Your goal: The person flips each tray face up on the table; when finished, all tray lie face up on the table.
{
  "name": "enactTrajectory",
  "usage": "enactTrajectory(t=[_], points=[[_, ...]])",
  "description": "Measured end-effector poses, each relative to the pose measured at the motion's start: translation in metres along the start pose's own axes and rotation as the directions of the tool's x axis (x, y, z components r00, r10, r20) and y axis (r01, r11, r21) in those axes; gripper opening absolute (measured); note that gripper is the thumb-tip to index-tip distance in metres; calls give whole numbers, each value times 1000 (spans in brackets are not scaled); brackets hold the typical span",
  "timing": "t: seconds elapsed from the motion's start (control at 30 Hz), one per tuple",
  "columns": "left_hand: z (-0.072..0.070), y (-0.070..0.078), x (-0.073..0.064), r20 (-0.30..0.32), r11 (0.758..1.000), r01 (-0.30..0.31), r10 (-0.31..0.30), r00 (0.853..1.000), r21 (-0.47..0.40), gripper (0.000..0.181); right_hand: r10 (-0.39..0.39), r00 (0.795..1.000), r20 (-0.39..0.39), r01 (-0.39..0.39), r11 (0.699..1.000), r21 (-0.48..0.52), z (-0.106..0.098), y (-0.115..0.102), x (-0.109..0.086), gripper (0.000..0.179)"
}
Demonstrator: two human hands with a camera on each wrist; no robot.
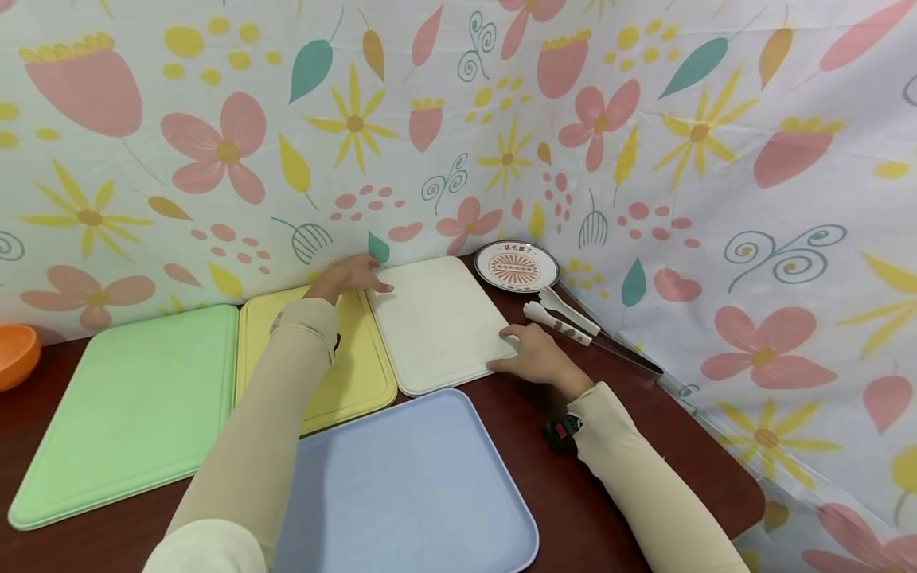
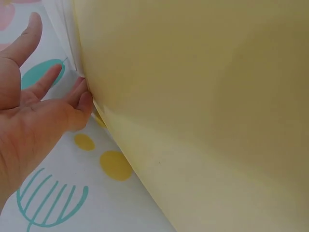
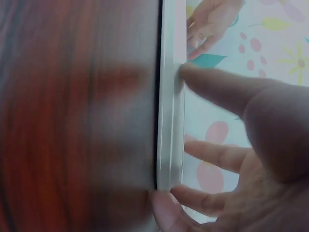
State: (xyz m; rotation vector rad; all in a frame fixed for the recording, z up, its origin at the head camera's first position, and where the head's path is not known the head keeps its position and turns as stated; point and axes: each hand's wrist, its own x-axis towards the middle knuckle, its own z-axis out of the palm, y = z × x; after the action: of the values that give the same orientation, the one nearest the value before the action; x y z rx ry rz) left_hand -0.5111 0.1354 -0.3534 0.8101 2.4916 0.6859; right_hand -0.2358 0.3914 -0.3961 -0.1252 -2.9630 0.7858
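Note:
A white cutting board (image 1: 444,318) lies at the back of the table, with a yellow cutting board (image 1: 358,362) close along its left side. My left hand (image 1: 347,278) reaches over the yellow board to the back edge, where the two boards meet. In the left wrist view, its fingertips (image 2: 86,99) rest at the yellow board's edge while the thumb sticks out. My right hand (image 1: 533,354) is at the white board's front right corner, thumb and fingers spread apart. From the right wrist, its fingertips (image 3: 186,72) touch the board's edge, one finger bending round the corner.
In front lies a blue tray (image 1: 408,485); a green board (image 1: 136,398) is further left, beyond it an orange bowl (image 1: 16,356). At the back right are a patterned plate (image 1: 516,267) and white-tipped tongs (image 1: 566,322). Flowered cloth (image 1: 430,119) hangs behind the dark table (image 1: 559,493).

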Motion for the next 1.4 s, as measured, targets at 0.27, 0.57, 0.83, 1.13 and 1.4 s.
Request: enactTrajectory(t=[0.27,0.57,0.83,1.13,1.4], points=[[1,0,1,1,986,-21,22,1000,-163,64,-16,1000,-18,15,999,-40,1,3,1,62],[1,-1,1,-72,885,-40,7,997,-463,57,-26,999,-44,27,999,36,-1,11,3,67],[-4,2,-7,-116,782,-62,-14,993,-621,59,5,1000,-30,-2,994,108,-3,18,5,77],[-19,18,-32,-114,786,-113,54,992,-608,59,26,1000,-3,-25,973,230,-9,21,7,85],[-16,14,-39,-146,706,-137,47,988,-695,59,9,1000,-19,-4,973,233,-6,22,5,90]])
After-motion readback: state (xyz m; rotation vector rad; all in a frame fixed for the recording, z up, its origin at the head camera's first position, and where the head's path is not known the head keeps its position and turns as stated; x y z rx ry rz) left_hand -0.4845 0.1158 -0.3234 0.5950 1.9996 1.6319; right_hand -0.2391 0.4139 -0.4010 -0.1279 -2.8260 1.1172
